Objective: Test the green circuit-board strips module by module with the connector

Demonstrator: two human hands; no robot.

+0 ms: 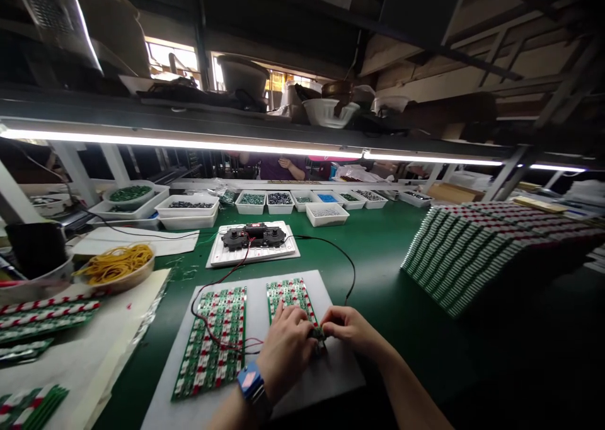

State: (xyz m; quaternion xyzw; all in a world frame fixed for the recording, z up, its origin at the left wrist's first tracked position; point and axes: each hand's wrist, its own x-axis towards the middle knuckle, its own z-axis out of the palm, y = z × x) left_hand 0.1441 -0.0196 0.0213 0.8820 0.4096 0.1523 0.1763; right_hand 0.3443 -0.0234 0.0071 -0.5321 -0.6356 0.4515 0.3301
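Note:
My left hand (286,348), with a blue smartwatch (250,381) on the wrist, and my right hand (347,329) meet at the near end of a green circuit board panel (290,297) with red and white markings. Fingertips of both hands pinch that end. The panel lies on a white foam sheet (258,291). Beside it on the sheet lies a second, similar panel (210,342), crossed by thin red and black wires (217,329). My left hand hides part of the gripped panel's near end.
Past the sheet, a black test fixture (253,238) sits on a white base. A tall stack of panels (491,253) stands to the right. White trays of small parts (278,202) line the back, with rubber bands (113,265) in a bowl at left. A person (278,166) sits opposite.

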